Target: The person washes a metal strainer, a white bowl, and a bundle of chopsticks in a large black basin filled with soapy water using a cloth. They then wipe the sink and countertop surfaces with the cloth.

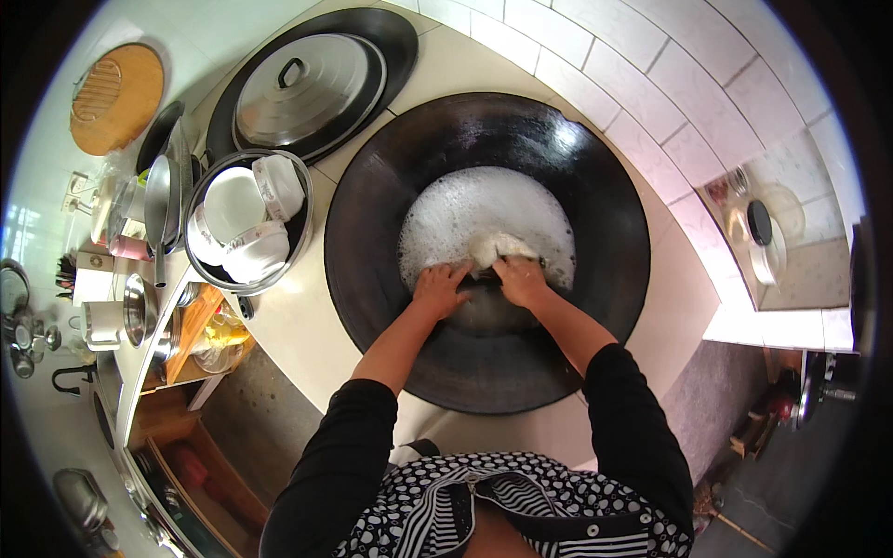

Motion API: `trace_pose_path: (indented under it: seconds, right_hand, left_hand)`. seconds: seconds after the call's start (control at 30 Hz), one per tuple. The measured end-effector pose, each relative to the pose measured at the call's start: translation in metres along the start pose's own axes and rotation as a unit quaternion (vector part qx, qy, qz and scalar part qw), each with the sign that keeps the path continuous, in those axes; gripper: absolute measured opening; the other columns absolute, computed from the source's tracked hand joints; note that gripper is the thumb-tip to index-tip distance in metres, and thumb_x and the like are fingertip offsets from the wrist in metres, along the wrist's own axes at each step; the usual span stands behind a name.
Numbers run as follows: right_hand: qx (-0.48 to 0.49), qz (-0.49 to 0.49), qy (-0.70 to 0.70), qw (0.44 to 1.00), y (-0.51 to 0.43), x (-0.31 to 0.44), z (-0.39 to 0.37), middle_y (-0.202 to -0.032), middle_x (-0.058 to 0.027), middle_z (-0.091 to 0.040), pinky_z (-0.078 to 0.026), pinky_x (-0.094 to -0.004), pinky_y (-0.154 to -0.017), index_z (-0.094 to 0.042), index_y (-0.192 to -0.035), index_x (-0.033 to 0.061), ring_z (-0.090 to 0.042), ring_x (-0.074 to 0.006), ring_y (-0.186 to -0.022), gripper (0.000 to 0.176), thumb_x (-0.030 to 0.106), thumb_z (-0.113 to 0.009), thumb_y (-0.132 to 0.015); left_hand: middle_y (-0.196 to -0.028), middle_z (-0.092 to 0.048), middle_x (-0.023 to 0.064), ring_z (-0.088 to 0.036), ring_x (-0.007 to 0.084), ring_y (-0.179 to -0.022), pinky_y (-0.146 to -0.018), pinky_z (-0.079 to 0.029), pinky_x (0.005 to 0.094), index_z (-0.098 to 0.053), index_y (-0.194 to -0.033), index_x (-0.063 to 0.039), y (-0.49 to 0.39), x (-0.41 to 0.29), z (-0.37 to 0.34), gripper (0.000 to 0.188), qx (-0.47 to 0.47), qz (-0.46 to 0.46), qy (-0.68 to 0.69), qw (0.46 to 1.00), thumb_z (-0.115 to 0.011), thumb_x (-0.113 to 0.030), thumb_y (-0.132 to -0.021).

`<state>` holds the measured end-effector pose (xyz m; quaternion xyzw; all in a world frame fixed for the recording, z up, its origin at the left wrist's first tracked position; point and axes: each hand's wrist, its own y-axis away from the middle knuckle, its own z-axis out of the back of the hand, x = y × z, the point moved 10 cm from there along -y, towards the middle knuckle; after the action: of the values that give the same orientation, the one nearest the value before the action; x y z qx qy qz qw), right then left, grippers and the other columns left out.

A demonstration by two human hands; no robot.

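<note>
A large black wok (488,376) is set into the tiled stovetop before me, with foamy water (481,195) pooled in its bottom. At the near side of the suds lies a wet, pale cloth (501,247), bunched up and partly sunk. My right hand (523,280) grips the near edge of this cloth, fingers bent over it. Just left of it, my left hand (439,287) reaches down at the foam's edge, its thumb spread toward me. Its fingertips come close to the cloth, and whether they pinch anything is unclear. Dark water shows between the hands.
Left of the wok, a metal basin (304,237) holds several white bowls (236,202). A second wok (398,49) behind it carries a domed metal lid (314,84). Frying pans (162,202) lean at the left. A tiled wall (600,63) curves behind, with a niche (788,244) at right.
</note>
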<state>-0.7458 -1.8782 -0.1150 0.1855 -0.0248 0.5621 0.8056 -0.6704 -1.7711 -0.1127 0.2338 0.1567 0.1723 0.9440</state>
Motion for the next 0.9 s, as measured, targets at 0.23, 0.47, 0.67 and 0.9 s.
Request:
trace_pose_path:
  seconds: [0.23, 0.47, 0.67, 0.9]
  right_hand:
    - [-0.055, 0.014, 0.06, 0.997, -0.029, 0.001, -0.035, -0.103, -0.0138, -0.064, -0.04, -0.0493, -0.09, -0.062, -0.106, 0.0047, -0.057, -0.0315, -0.101, 0.026, 0.015, -0.044, -0.089]
    - [0.237, -0.033, 0.094, 0.966, -0.007, 0.012, 0.008, -0.109, -0.01, -0.064, -0.047, -0.0466, -0.085, -0.064, -0.115, 0.0138, -0.06, -0.0293, -0.103, 0.031, 0.016, -0.058, -0.085]
    - [0.196, 0.086, 0.339, 0.916, 0.032, 0.105, 0.171, -0.093, -0.003, -0.069, -0.049, -0.0343, -0.073, -0.072, -0.094, 0.0155, -0.066, -0.0224, -0.09, 0.017, 0.019, -0.064, -0.079]
    - [0.071, 0.083, 0.386, 0.916, 0.081, 0.15, 0.318, -0.077, -0.0099, -0.068, -0.051, -0.0387, -0.064, -0.071, -0.077, 0.0092, -0.067, -0.0279, -0.077, 0.018, 0.026, -0.071, -0.07]
  left_hand:
    - [-0.131, -0.046, 0.016, -0.041, 0.0331, -0.123, -0.105, -0.028, 0.0468, -0.04, -0.138, -0.011, -0.041, -0.008, -0.007, 0.056, -0.28, -0.011, 0.03, 0.96, -0.053, -0.024, -0.086]
    - [-0.101, -0.065, 0.0148, -0.061, 0.0337, -0.093, -0.08, -0.049, 0.0455, -0.061, -0.113, -0.012, -0.043, -0.022, 0.003, 0.037, -0.045, -0.013, 0.1, 0.994, -0.065, -0.019, -0.076]
    - [-0.087, -0.066, 0.0134, -0.062, 0.0333, -0.08, -0.073, -0.048, 0.0427, -0.062, -0.105, -0.007, 0.029, -0.066, 0.117, 0.03, -0.227, -0.114, 0.361, 0.897, -0.066, -0.026, -0.082]
    - [-0.073, -0.054, -0.0074, -0.046, 0.0028, -0.069, -0.06, -0.039, 0.0217, -0.067, -0.095, -0.008, 0.06, -0.066, 0.141, 0.018, -0.159, -0.141, 0.596, 0.774, -0.072, -0.021, -0.083]
